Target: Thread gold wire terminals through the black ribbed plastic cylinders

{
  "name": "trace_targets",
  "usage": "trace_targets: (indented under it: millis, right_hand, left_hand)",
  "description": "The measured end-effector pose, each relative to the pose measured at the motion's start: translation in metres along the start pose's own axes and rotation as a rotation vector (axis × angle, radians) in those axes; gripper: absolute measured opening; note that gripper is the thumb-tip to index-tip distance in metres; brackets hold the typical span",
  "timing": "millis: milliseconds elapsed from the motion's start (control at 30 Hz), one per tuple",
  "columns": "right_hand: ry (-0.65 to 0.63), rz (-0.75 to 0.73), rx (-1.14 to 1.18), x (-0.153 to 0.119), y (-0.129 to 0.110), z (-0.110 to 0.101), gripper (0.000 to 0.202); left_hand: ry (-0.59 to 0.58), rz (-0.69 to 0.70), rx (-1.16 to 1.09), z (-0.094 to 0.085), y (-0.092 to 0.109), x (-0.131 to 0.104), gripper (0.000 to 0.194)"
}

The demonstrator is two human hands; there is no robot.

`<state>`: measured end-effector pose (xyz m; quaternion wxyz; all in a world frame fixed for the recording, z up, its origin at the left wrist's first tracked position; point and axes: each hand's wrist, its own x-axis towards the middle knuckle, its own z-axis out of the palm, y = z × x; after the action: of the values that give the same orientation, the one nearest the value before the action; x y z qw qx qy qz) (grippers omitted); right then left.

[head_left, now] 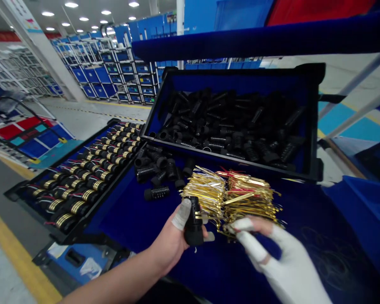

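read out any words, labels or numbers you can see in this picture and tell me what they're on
No text can be read.
White pillar sign, upper left: print blurred.
Labels on stacked blue storage bins: too small.
Black ribbed plastic sleeve in the left hand: no marking visible.
Pile of gold metal strips under the white-gloved right hand: no marking visible.

Blue mat [139, 219] open left of gold pins [231, 196]
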<state>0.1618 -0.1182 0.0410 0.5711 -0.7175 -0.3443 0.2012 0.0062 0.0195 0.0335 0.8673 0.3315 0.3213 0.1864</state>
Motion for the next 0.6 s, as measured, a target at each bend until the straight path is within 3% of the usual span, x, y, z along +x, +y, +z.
trace_targets:
  millis: [100,233,300,433,600]
  right_hand:
    - [-0.196,0.01,-0.126,-0.011,-0.006,0.025,0.017]
    - [-0.274,0.02,-0.143,-0.011,-0.009,0.039,0.021]
    - [-0.297,0.025,-0.152,-0.012,-0.007,0.041,0.021]
    - [-0.279,0.028,-0.081,-0.019,0.006,0.043,0.018]
    - [-0.127,-0.043,-0.016,-0.022,0.02,0.042,0.015]
  left_hand:
    - [-0.032,0.033,0.04,0.006,-0.005,-0.005,0.072]
    - [-0.134,0.096,0.057,0.01,-0.006,-0.011,0.061]
    - [-0.127,0.166,0.146,0.01,-0.005,-0.014,0.054]
    - [-0.128,0.307,0.424,0.009,-0.003,-0.017,0.053]
    - [-0.079,0.229,0.328,0.008,-0.002,-0.013,0.044]
